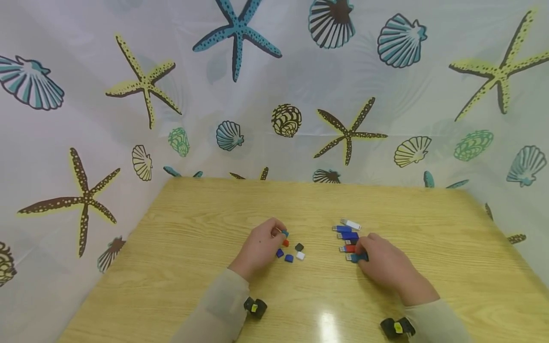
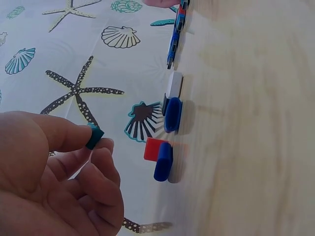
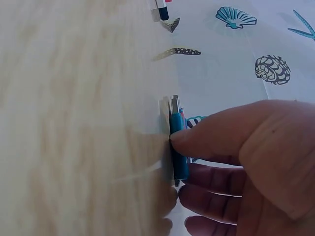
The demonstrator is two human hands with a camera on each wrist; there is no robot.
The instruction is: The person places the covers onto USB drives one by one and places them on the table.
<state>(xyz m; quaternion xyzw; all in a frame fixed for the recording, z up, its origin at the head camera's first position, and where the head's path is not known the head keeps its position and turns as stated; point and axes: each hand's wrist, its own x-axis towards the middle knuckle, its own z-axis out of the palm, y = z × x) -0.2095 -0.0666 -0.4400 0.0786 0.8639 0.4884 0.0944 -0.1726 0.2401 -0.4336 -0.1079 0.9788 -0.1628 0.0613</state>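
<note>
Teal cap (image 2: 95,136), small and blocky, sits clamped between thumb and fingertip of the left hand (image 1: 259,245), near other loose caps (image 1: 289,258). Right hand (image 1: 383,267) pinches a slim teal USB stick (image 3: 180,163), its metal plug facing the caps, at the near end of a row of sticks (image 1: 348,236). Wood-grained tabletop (image 1: 214,205) separates both groups, stretching to its far edge.

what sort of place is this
Likely an indoor recording booth: a pale wood-grain table, a white starfish-and-shell-print sheet enclosing three sides, and small black yellow-marked devices by the wrists.
</note>
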